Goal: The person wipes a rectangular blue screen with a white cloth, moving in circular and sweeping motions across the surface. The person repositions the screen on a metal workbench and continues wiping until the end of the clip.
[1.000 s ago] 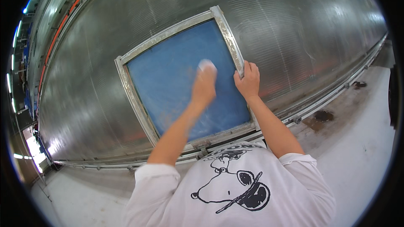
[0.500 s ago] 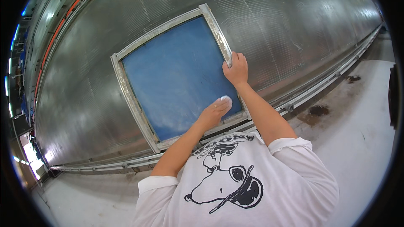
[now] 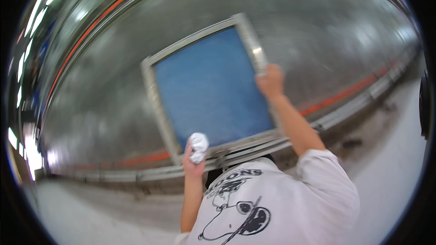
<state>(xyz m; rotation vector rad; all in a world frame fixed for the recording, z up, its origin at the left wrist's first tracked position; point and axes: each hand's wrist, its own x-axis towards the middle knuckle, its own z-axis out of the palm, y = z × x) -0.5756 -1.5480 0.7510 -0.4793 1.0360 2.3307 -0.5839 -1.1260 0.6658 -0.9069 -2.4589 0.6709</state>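
White crumpled cloth (image 3: 199, 141) sits gripped in the fingers of the left hand (image 3: 194, 167), by a worn, pale frame's (image 3: 153, 81) lower-left corner; its smooth blue sheet (image 3: 209, 86) slants across the grey metal counter (image 3: 104, 104). Fingers of the right hand (image 3: 271, 81) clasp its right edge.

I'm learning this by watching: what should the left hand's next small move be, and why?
Probably turn the left hand over and press its crumpled white wad to the blue panel: the wad faces the camera, near the panel's lower left corner, while the right hand seems to grip the right side of the frame, which could steady it.
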